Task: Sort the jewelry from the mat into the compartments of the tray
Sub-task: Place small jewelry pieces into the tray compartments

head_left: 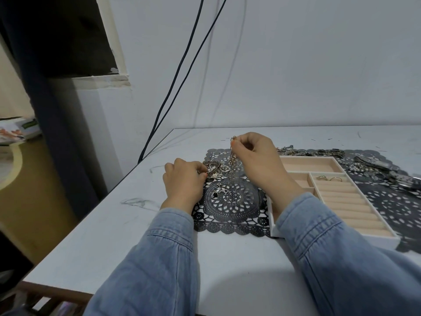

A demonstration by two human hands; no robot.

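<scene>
A black lace mat (232, 201) lies on the white table. On its far left part sits a tangled pile of rings and chains (216, 171). My right hand (257, 158) pinches a gold link chain (233, 156) and holds it up over the pile; its lower end hangs down into the pile. My left hand (184, 179) rests at the mat's left edge, its fingers pinching pieces of the pile. A few small dark pendants (218, 192) lie nearer me on the mat. The white tray (276, 229) with beige compartments stands to the right; two rings (328, 178) lie in its ring-roll section.
More jewelry, chains and watches (376, 167), is spread on a second black mat (398, 208) behind and right of the tray. Two dark cables (182, 71) hang down the wall to the table's far left edge. The table's left edge (91, 213) drops off beside a dark post.
</scene>
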